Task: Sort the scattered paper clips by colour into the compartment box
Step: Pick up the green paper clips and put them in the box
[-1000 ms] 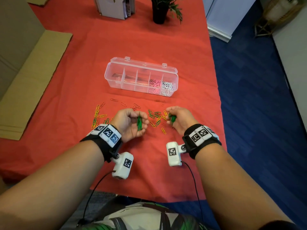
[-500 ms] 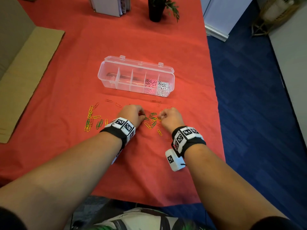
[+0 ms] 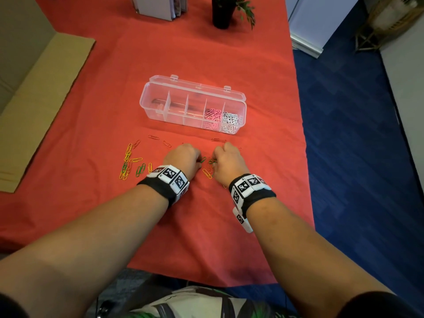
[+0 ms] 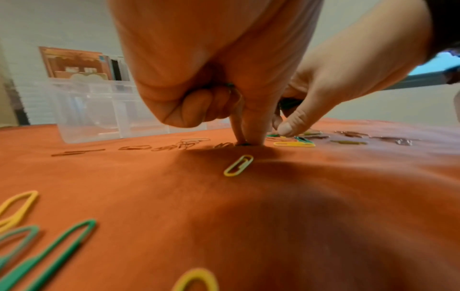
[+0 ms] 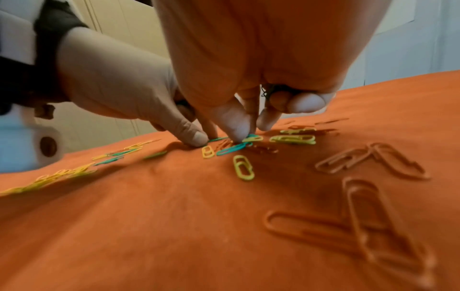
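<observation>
**Inspector:** Although two sections of the box (image 3: 192,88) are filled, pink clips (image 3: 212,114) second from the right and silver clips (image 3: 230,119) at the right end, the three sections to their left look bare. Start at the left of the cloth (image 3: 114,226).

**Assistant:** A loose group of yellow and green clips (image 3: 128,164) lies there, apart from both hands. Orange clips (image 3: 153,137) lie nearer the box and are hard to see against the cloth; one could be missed.

**Inspector:** The left hand (image 3: 183,157)?

**Assistant:** Knuckles up, fingers curled under. Its wrist view shows thumb and forefinger tips together, pinching down on a green clip (image 4: 245,144) against the cloth, with what seems a dark bundle tucked in the curled fingers. My judgement: a thin clip lying flat may slip from the pinch, and loosening the grip could spill the bundle.

**Inspector:** Between the hands?

**Assistant:** A tangle of green, yellow and orange clips (image 3: 210,167). Lifting one may drag a neighbour of the wrong colour along.

**Inspector:** The right hand (image 3: 229,159)?

**Assistant:** Thumb and fingertip closed on a green clip (image 5: 234,148) in that tangle, a yellow one overlapping it; other fingers curled round dark clips. The same risks apply. The hands nearly touch and could knock each other.
</observation>
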A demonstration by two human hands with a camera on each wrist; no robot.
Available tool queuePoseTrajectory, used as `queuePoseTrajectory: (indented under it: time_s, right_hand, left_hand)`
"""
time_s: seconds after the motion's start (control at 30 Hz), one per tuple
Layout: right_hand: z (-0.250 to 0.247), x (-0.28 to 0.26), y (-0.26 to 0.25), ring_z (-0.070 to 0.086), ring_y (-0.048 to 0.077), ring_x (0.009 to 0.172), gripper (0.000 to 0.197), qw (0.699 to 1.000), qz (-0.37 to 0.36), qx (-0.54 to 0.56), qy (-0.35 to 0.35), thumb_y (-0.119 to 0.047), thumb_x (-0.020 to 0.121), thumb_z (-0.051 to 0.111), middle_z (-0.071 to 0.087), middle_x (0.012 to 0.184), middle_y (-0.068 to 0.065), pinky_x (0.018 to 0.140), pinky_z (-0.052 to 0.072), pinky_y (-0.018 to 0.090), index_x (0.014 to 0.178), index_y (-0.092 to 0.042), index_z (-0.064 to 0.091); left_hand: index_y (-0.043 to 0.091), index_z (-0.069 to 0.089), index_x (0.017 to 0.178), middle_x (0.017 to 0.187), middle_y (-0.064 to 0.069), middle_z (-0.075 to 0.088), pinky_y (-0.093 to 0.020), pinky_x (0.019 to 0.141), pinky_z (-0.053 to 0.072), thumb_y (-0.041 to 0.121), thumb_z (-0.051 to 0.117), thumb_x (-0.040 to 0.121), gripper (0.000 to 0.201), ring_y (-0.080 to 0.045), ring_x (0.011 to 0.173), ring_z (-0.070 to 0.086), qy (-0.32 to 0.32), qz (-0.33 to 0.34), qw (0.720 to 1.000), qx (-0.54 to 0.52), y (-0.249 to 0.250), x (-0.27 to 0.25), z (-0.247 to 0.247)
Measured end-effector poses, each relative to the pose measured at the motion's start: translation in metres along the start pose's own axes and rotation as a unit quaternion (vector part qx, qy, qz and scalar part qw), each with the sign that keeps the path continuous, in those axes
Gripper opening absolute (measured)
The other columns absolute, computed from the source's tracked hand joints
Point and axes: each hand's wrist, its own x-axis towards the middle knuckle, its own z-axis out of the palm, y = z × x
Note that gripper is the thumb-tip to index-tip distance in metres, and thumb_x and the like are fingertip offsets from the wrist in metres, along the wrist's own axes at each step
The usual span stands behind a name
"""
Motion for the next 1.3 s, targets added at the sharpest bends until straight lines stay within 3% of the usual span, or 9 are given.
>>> queuePoseTrajectory:
  time_s: [0.23,0.47,0.67,0.77,0.83,0.97,1.03,1.13,1.3]
  right_hand:
    - [-0.006,0.003,0.002,0.053,0.033,0.105,0.014,0.996,0.035,0.074,-0.039,-0.011,0.089,0.052,0.054,0.112,0.016,0.085,0.043,0.037,0.101,-0.004,0.054]
    - [-0.019,0.003,0.024,0.059,0.027,0.104,0.024,0.973,0.12,0.188,-0.061,-0.007,0.09,0.047,0.066,0.111,0.014,0.091,0.044,0.031,0.108,-0.007,0.064]
    - [-0.03,-0.005,0.02,0.038,0.01,0.055,0.03,0.846,0.229,0.47,-0.105,-0.003,0.091,0.038,0.05,0.068,-0.001,0.046,0.03,0.018,0.071,-0.017,0.054]
    - [-0.042,-0.016,0.018,0.034,0.01,0.052,0.025,0.722,0.271,0.622,-0.135,-0.014,0.087,0.035,0.047,0.063,-0.001,0.049,0.023,0.023,0.069,-0.014,0.052]
    - [-0.039,-0.018,0.016,0.033,0.01,0.051,0.025,0.718,0.285,0.617,-0.151,-0.021,0.087,0.037,0.042,0.06,-0.002,0.046,0.023,0.021,0.065,-0.016,0.048]
    - [-0.026,-0.014,0.007,0.041,0.012,0.053,0.019,0.888,0.236,0.362,-0.159,-0.016,0.088,0.048,0.046,0.065,-0.001,0.042,0.035,0.019,0.069,-0.019,0.05]
    - [-0.019,-0.018,0.002,0.06,0.025,0.08,0.014,0.954,0.17,0.194,-0.15,-0.017,0.088,0.048,0.063,0.089,0.009,0.068,0.048,0.029,0.089,-0.012,0.06]
    - [-0.007,-0.029,-0.005,0.056,0.035,0.11,0.03,0.986,0.132,0.079,-0.071,-0.022,0.086,0.051,0.057,0.117,0.018,0.091,0.046,0.037,0.111,-0.005,0.052]
    - [0.005,-0.035,-0.008,0.053,0.036,0.109,0.034,0.995,0.094,0.001,-0.017,-0.02,0.085,0.054,0.05,0.12,0.017,0.087,0.046,0.04,0.115,-0.006,0.046]
  left_hand:
    - [0.006,0.06,0.102,0.111,-0.017,0.056,-0.04,0.086,0.046,0.027,0.051,0.091,0.026,-0.037,0.104,0.057,-0.007,-0.001,1.0,-0.018,-0.005,-0.001,0.007]
    - [0.011,0.057,0.089,0.089,-0.008,0.058,-0.031,0.078,0.038,0.015,0.048,0.092,0.011,-0.026,0.089,0.053,0.032,-0.083,0.956,-0.278,-0.003,-0.003,0.001]
    - [0.025,0.051,0.079,0.067,0.002,0.047,-0.017,0.042,0.032,0.005,0.035,0.095,0.03,-0.008,0.049,0.04,-0.023,-0.15,0.819,-0.553,0.003,-0.003,-0.005]
    - [0.019,0.052,0.07,0.057,0.004,0.047,-0.017,0.042,0.032,0.017,0.034,0.093,0.029,-0.007,0.044,0.041,-0.073,-0.217,0.701,-0.676,0.008,-0.005,-0.018]
    - [0.019,0.049,0.064,0.048,0.006,0.047,-0.015,0.04,0.033,0.028,0.039,0.092,0.031,-0.007,0.038,0.042,-0.085,-0.252,0.674,-0.689,0.008,-0.003,-0.019]
    - [0.019,0.059,0.066,0.058,0.003,0.05,-0.021,0.052,0.037,0.03,0.059,0.086,0.022,-0.016,0.054,0.05,0.003,-0.157,0.89,-0.428,0.006,0.004,-0.005]
    - [0.019,0.071,0.088,0.078,-0.001,0.067,-0.024,0.072,0.045,0.025,0.065,0.082,0.011,-0.02,0.08,0.062,0.011,-0.094,0.957,-0.275,0.005,0.002,-0.002]
    - [0.023,0.065,0.116,0.116,-0.005,0.068,-0.028,0.092,0.044,0.028,0.064,0.082,0.034,-0.023,0.109,0.061,0.015,-0.028,0.993,-0.115,0.004,-0.002,0.003]
    - [0.019,0.066,0.114,0.116,-0.013,0.061,-0.032,0.087,0.046,0.022,0.054,0.089,0.028,-0.031,0.105,0.059,0.017,-0.003,0.999,-0.034,0.01,-0.006,0.003]
